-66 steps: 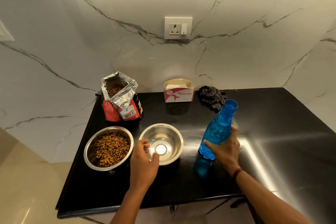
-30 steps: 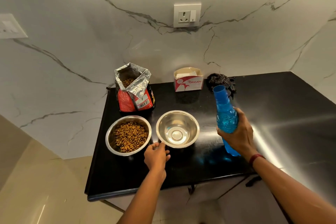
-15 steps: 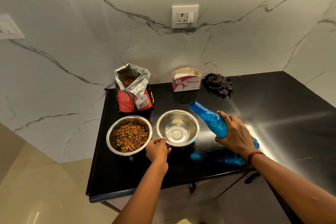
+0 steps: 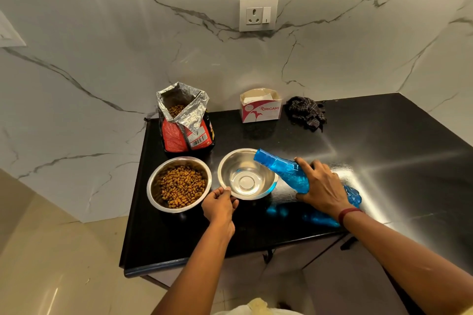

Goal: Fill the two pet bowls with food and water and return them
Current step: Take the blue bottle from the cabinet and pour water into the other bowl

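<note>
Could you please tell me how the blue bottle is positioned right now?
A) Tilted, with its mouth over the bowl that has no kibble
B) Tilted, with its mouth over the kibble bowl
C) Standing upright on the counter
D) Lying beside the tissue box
A: the right hand holds the bottle tilted with its mouth above the bowl, whose near rim the left hand pinches.

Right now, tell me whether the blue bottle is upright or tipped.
Tipped. The right hand holds the blue bottle slanted, its mouth over the steel bowl; whether water flows cannot be told.
</note>
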